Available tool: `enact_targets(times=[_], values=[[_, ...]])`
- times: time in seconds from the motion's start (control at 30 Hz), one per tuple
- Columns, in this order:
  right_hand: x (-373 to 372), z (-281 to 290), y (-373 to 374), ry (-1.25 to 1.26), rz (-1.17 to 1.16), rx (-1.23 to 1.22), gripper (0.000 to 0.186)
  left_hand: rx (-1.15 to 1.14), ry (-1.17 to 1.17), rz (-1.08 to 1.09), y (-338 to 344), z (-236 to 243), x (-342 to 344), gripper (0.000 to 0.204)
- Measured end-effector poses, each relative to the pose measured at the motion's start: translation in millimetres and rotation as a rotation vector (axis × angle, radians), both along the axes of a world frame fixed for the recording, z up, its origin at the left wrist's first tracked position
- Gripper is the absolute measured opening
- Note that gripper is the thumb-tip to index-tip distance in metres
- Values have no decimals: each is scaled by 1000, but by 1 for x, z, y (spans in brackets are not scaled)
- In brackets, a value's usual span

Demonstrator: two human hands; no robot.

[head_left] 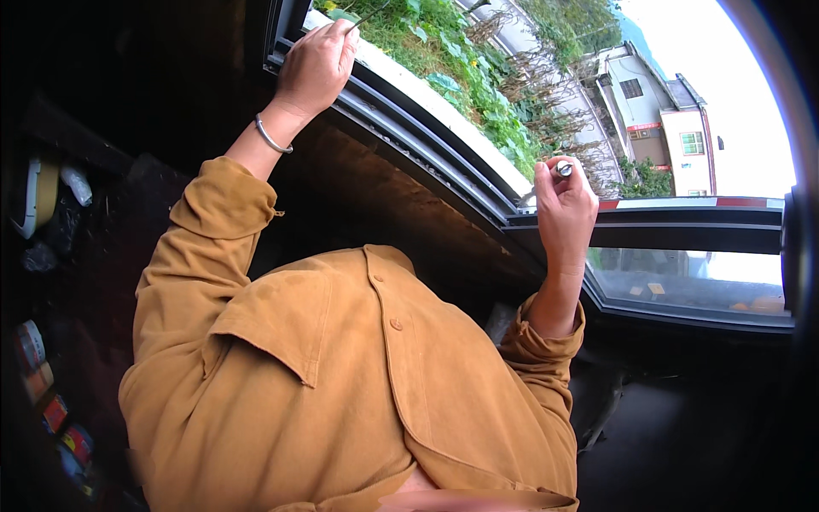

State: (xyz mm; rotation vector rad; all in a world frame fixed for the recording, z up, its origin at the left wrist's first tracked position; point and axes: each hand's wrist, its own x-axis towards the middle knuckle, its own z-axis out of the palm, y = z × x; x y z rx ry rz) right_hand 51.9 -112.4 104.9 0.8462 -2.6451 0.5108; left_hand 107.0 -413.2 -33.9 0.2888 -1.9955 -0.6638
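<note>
My left hand (317,70) is raised at the left end of an open window, above its dark frame (409,141). Its fingers are closed on a thin dark rod (368,15) that slants up to the right; the rod's other end is hidden in the hand. At the window's right corner, my right hand (566,209) is closed round a narrow cylinder with a round, silvery end (564,170). Most of that cylinder is covered by the fingers, so its kind cannot be made out. A metal bangle (271,136) circles my left wrist.
A pale ledge (426,94) runs outside the window, with green plants (478,81) and houses (661,119) beyond. To the right is a glass pane (682,277) in a black frame. Colourful packages (55,414) and a yellowish container (43,196) lie in the dark at left.
</note>
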Motion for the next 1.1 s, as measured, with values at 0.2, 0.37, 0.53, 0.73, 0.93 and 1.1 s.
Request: enact_targets(times=[0.2, 0.37, 0.53, 0.73, 0.93, 1.1], values=[[-10, -2, -3, 12, 82, -170, 7, 7, 34, 0, 1, 3, 3, 24], [-15, -13, -5, -123, 170, -515, 18, 7, 16, 13, 1, 1, 2, 22], [-17, -8, -6, -187, 299, -820, 24, -5, 2, 30, 1, 0, 1, 23], [-25, -19, -9, -307, 249, -825, 39, 15, -44, 38, 3, 5, 4, 23], [-41, -45, -25, -105, 110, -621, 41, 4, -44, 58, 3, 6, 4, 24], [-43, -59, -46, 67, 155, -442, 36, -26, 8, 80, 1, -2, 1, 24]])
